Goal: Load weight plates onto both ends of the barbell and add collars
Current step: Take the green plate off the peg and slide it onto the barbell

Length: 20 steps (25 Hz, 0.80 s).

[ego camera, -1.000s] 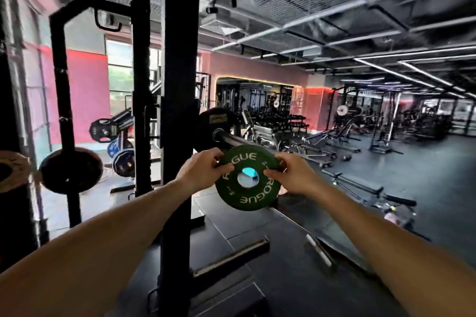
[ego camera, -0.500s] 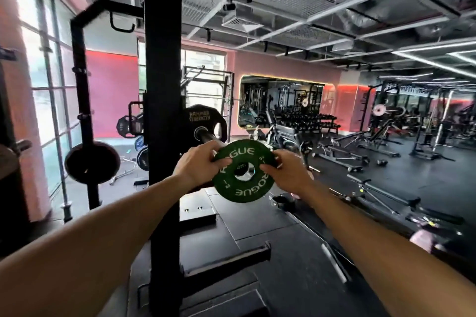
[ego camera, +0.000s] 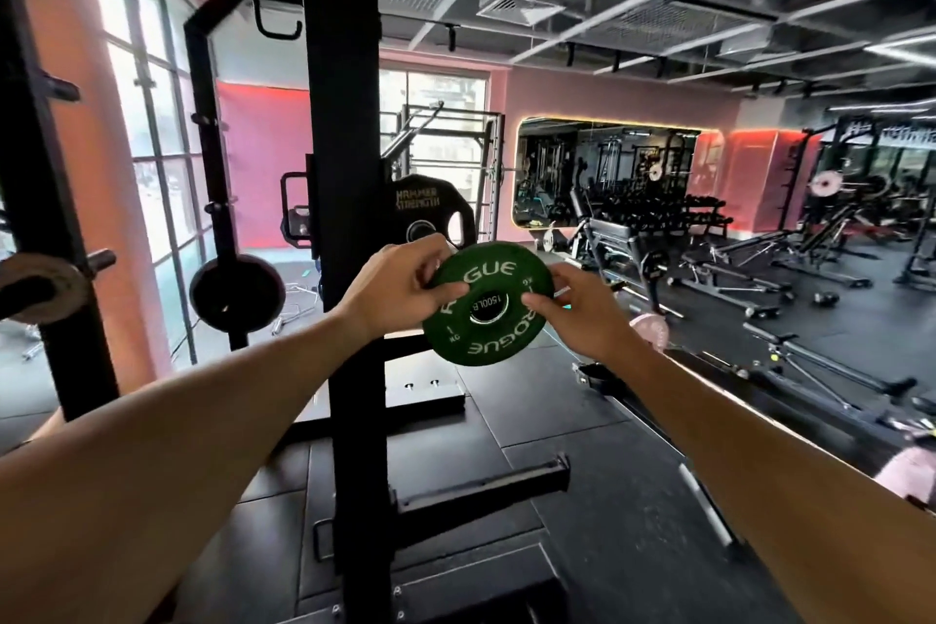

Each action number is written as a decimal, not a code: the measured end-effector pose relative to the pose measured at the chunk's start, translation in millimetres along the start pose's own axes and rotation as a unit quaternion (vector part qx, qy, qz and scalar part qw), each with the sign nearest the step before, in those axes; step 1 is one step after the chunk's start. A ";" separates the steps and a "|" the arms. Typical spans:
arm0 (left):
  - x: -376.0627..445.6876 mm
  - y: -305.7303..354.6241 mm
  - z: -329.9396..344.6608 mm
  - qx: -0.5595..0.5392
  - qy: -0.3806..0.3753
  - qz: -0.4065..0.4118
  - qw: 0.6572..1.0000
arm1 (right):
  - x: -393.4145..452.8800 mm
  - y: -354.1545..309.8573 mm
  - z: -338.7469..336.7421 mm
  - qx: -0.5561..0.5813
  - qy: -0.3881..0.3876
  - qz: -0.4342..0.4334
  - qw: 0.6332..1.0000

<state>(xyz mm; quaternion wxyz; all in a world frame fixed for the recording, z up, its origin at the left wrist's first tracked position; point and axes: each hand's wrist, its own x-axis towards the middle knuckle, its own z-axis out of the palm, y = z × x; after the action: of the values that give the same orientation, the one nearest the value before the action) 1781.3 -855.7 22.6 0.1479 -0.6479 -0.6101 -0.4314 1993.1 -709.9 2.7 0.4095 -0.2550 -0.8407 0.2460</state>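
Note:
A small green plate marked ROGUE is held upright in front of me by both hands. My left hand grips its left rim and my right hand grips its right rim. The end face of the barbell sleeve shows through the plate's centre hole. Behind it a large black plate sits on the bar. The rest of the bar is hidden by the green plate and the rack post.
A black rack upright stands just left of my hands, with its base beams on the floor below. Black plates hang on storage pegs at left. Benches and machines fill the gym floor at right.
The view has swung left and the green plate's hole has come into line with the sleeve end, whose face now fills it. Both hands keep their grip on the rim.

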 end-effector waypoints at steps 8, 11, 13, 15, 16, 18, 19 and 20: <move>22.6 -59.2 18.3 -0.063 0.025 -0.014 0.998 | 49.7 15.2 23.8 -0.035 0.005 -0.025 0.999; 38.9 -94.3 26.6 -0.076 0.021 -0.004 0.997 | 79.8 22.6 38.0 -0.049 -0.006 -0.030 0.998; 49.5 -117.9 31.5 -0.081 0.014 -0.004 0.997 | 101.0 27.4 48.4 -0.057 -0.015 -0.026 0.998; 60.2 -140.6 35.0 -0.078 0.013 -0.013 0.997 | 123.5 30.6 60.1 -0.075 -0.022 -0.026 0.997; 65.8 -152.2 35.9 -0.076 0.012 -0.020 0.997 | 135.3 31.8 67.5 -0.081 -0.025 -0.027 0.996; 78.0 -173.8 37.2 -0.074 0.007 -0.040 0.996 | 158.5 33.6 81.2 -0.085 -0.027 -0.028 0.996; 83.5 -184.1 38.1 -0.070 0.008 -0.051 0.996 | 169.2 35.7 87.6 -0.086 -0.027 -0.028 0.996; 88.6 -193.3 39.3 -0.062 0.013 -0.059 0.996 | 178.7 38.4 93.5 -0.089 -0.026 -0.028 0.995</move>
<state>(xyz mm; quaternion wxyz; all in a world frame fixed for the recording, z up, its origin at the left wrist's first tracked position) 1608.3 -727.8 0.4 0.0898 -0.6133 -0.6174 -0.4843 1830.3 -587.6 28.6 0.3700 -0.2605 -0.8763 0.1656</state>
